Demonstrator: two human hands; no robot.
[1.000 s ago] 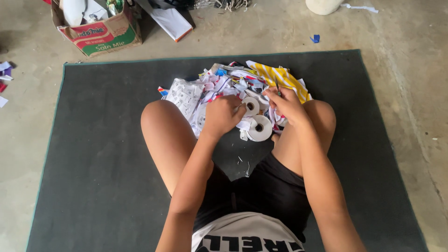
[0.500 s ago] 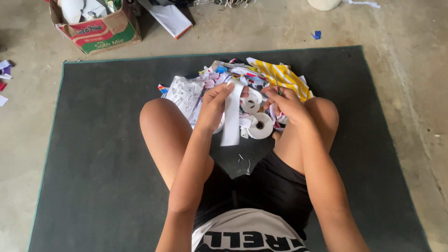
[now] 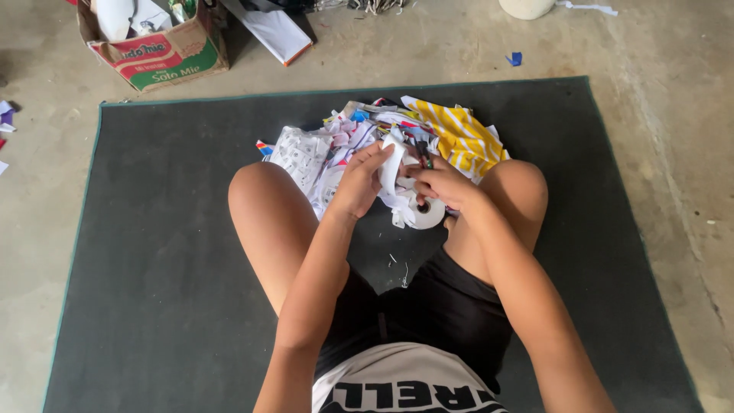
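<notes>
Left hand: clasps a white paper strip, long axis upright, against the right hand, which pinches it lower down. White tape roll just below both hands. Heap of coloured paper scraps: far edge of the dark grey mat.

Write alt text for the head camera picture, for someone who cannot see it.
Seen from above, a person sitting cross-legged on a dark mat holds a white strip between the left hand and right hand. A white tape roll lies just below the hands, beside a pile of colourful paper scraps. A cardboard box stands on the concrete floor beyond.
</notes>
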